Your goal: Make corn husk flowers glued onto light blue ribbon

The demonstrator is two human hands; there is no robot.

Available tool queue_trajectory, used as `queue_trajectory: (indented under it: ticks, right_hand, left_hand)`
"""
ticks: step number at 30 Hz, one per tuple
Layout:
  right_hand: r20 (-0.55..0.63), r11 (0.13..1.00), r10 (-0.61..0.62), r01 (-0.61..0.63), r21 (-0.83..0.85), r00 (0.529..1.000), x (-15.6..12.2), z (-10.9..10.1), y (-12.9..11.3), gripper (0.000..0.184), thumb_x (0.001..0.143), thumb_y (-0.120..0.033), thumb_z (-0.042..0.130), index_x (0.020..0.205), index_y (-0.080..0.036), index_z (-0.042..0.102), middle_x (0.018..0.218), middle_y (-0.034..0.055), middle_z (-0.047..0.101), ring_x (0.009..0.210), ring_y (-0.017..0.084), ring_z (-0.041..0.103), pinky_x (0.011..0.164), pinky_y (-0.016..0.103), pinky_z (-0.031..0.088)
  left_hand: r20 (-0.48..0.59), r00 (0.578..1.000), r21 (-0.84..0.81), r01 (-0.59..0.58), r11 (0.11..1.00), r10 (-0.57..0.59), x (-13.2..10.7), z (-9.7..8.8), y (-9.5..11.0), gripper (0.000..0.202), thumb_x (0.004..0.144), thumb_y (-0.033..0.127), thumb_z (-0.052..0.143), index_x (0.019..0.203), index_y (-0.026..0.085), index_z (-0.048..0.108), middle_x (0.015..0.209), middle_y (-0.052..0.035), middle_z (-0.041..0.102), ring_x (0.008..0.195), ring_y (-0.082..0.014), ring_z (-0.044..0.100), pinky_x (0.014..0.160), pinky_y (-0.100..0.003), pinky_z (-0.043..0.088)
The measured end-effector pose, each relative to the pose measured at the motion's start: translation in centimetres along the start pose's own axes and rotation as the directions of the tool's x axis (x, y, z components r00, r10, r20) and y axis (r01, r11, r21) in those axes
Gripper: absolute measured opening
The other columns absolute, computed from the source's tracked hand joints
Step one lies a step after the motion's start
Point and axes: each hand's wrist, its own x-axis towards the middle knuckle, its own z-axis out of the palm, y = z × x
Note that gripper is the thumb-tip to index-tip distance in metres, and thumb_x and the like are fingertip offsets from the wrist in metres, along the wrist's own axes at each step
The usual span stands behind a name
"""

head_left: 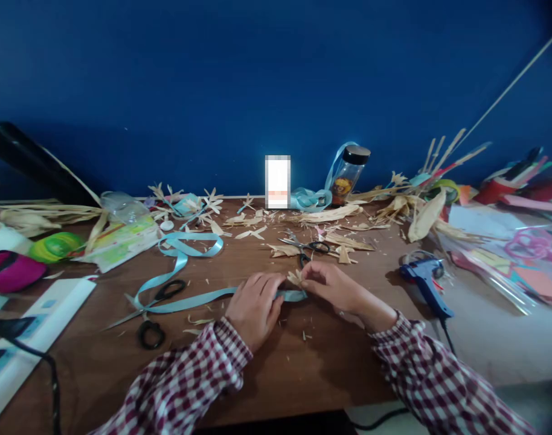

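My left hand (254, 305) rests knuckles-up on the wooden table (258, 368), fingers curled down onto a light blue ribbon (185, 301) that trails off to the left. My right hand (333, 284) pinches a small dry corn-husk piece (295, 277) against the ribbon's end. Both hands meet at mid-table. Both sleeves are red-and-white checked.
Black-handled scissors (151, 317) lie left of my hands, a second pair of scissors (305, 245) just behind them. A blue glue gun (426, 279) lies to the right. Husk scraps, husk flowers, a black-lidded jar (348, 175) and coloured paper (525, 266) crowd the back and right.
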Motion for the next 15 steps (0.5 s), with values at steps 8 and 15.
queue_trajectory:
  ticks: [8, 15]
  right_hand:
    - [-0.008, 0.887, 0.073, -0.061, 0.457, 0.997, 0.1, 0.0, 1.9, 0.029, 0.075, -0.029, 0.067, 0.097, -0.016, 0.052, 0.081, 0.0001, 0.061, 0.07, 0.01, 0.056, 0.065, 0.023, 0.042]
    - [-0.031, 0.899, 0.081, -0.06, 0.434, 0.996, 0.2, 0.5, 2.4, 0.029, 0.074, -0.027, 0.067, 0.097, -0.016, 0.052, 0.079, 0.0002, 0.062, 0.069, 0.011, 0.057, 0.065, 0.024, 0.043]
  left_hand:
    - [0.312, 0.947, -0.17, 0.139, 0.976, -0.081, 3.9, -1.3, -1.1, 0.038, 0.091, 0.037, 0.039, 0.076, 0.018, 0.069, 0.076, -0.0042, 0.068, 0.076, -0.0178, 0.061, 0.072, -0.029, 0.043]
    - [0.333, 0.91, -0.326, 0.356, 0.876, -0.246, 3.6, -1.0, -0.9, 0.029, 0.08, 0.04, 0.055, 0.071, 0.017, 0.07, 0.066, -0.002, 0.068, 0.062, -0.0147, 0.058, 0.06, -0.025, 0.04]
